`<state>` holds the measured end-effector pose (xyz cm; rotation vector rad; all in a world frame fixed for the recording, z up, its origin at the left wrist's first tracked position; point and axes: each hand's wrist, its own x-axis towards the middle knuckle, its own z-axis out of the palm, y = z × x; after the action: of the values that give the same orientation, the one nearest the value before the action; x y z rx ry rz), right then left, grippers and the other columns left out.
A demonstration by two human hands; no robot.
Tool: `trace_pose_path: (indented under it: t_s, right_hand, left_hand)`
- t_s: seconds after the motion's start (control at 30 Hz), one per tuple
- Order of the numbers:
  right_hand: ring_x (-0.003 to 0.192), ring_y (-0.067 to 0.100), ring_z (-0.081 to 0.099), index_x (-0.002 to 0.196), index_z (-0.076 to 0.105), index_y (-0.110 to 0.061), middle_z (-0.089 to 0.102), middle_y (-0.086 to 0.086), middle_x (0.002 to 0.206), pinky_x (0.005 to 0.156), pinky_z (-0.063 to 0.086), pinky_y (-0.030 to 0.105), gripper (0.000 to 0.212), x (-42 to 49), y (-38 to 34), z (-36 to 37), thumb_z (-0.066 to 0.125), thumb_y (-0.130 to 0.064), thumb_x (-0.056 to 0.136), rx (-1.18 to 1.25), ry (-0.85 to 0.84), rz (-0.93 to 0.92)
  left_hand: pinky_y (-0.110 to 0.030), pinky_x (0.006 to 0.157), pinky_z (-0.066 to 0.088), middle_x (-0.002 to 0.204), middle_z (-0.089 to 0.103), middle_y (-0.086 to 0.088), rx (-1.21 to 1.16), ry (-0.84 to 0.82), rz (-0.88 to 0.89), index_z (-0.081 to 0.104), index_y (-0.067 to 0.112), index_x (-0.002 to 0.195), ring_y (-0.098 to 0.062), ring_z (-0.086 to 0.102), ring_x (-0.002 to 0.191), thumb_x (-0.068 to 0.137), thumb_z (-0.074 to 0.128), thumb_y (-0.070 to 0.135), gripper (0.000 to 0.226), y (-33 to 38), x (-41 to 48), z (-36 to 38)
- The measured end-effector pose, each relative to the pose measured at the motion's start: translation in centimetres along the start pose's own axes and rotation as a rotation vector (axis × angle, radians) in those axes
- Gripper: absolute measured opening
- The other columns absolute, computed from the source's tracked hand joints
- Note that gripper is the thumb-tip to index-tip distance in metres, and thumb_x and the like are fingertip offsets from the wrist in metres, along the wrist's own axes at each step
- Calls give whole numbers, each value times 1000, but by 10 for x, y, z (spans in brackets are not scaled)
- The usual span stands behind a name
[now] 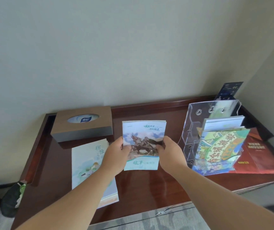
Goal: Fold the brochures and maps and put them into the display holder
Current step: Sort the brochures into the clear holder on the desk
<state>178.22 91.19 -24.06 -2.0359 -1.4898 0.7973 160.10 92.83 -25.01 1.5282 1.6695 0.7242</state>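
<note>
A dark wooden counter (149,188) stands against a plain pale wall; above it the left hand (116,155) and the right hand (169,151) each pinch one long side edge of a folded brochure (143,138) held between them, thumbs on the cover and fingers curled beneath, probably to keep its folded panels squared for slotting. The cover faces up; its long axis runs away from the person, title end towards the wall; the clear display holder (199,117), part filled, stands just right of the right hand.

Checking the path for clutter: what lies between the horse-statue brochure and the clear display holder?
Head view: only bare table and the right hand gripping the brochure; nothing else before the display holder.
</note>
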Motion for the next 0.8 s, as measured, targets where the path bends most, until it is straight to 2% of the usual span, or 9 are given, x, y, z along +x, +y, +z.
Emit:
trace_pose_path:
  t_s: [0.1,0.17,0.2,0.3,0.4,0.47,0.6,0.7,0.8]
  right_hand:
    - [75,16,58,98,56,-19,65,-3,91,66,47,34,8,5,-17,-22,48,-21,99,4,40,-68]
    - [75,16,56,96,55,-22,64,-7,90,64,40,31,4,11,-33,-47,51,-21,97,2,96,-140]
    - [75,17,54,93,53,-24,61,-9,86,63,37,30,4,14,-41,-63,53,-21,95,-5,124,-177]
    - [64,13,51,81,48,-26,56,-11,73,53,34,29,15,24,-64,-117,56,-20,93,-31,195,-279]
    - [62,8,53,87,55,-24,58,-12,74,51,38,23,7,35,-73,-175,57,-20,93,-33,224,-334]
    - [63,12,53,85,56,-24,57,-11,73,52,37,23,8,42,-69,-211,59,-20,92,-48,249,-366]
    - [64,17,58,69,47,-28,58,-9,68,52,37,26,28,60,-43,-264,60,-18,91,-31,287,-398]
    - [73,27,66,68,45,-27,64,-1,75,60,51,35,30,76,-15,-288,60,-18,92,-8,251,-396]
    - [79,33,68,76,54,-22,66,6,81,74,57,49,18,90,16,-299,60,-16,92,45,181,-379]
  left_hand:
    - [-28,68,44,85,68,3,-3,30,90,63,17,90,-16,62,81,93,57,15,8,19,10,-14]
    - [-16,65,42,85,67,10,-1,50,181,64,26,93,-7,60,77,92,58,14,14,45,20,-27]
    - [-15,65,42,85,68,10,-4,61,213,64,28,93,-8,61,77,91,58,15,15,61,25,-33]
    - [-26,71,48,89,71,8,-72,78,274,67,25,94,-17,66,85,92,58,17,12,112,36,-45]
    - [-40,81,56,90,74,12,-159,82,350,69,27,93,-13,69,86,91,57,15,17,163,38,-40]
    - [-42,80,56,87,74,15,-163,102,392,67,31,87,-9,69,82,91,58,16,18,192,38,-27]
    - [-47,82,55,91,75,4,-195,155,410,66,31,85,-24,69,88,91,58,15,18,238,37,15]
    - [-43,84,52,92,74,6,-197,196,395,67,30,88,-22,68,90,91,59,14,18,257,34,52]
    - [-46,83,51,96,74,-8,-157,206,343,69,18,97,-30,66,91,92,59,15,12,264,33,83]
